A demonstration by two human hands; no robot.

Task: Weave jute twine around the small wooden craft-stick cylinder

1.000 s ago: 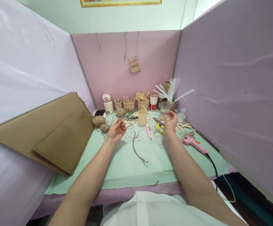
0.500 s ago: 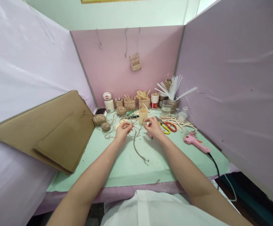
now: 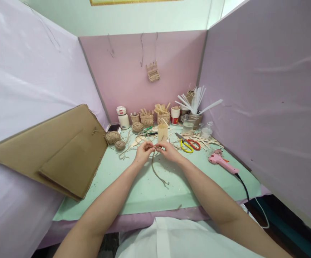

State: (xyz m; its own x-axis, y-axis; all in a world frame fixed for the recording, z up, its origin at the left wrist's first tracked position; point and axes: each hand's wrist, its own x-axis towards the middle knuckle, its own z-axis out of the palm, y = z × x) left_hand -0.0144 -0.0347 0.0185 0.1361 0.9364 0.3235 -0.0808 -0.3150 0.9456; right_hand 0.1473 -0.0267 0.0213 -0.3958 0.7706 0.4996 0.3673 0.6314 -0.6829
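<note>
Fingertips of my left hand (image 3: 144,152) and my right hand (image 3: 169,151) meet over the middle of the table, both closed in a pinch on thin brown twine. The exact spot where they grip is hidden by the fingers. Below them a brown cord (image 3: 157,172), twisted or braided, trails toward me and ends in a small frayed fork. Just behind the hands stands a small pale holder of wooden sticks (image 3: 162,132). Scissors with yellow and red handles (image 3: 189,144) lie to the right of my right hand.
Balls of twine (image 3: 113,137) sit at the left beside leaning cardboard (image 3: 72,154). Stick-filled baskets (image 3: 163,116), a white bottle (image 3: 123,118) and a cup (image 3: 175,116) line the back. A pink glue gun (image 3: 223,163) lies right, its cable running off the edge.
My two hands have come together from apart; the right moved left and the left slightly right, so their fingertips now meet. The cord on the table stays in place.
</note>
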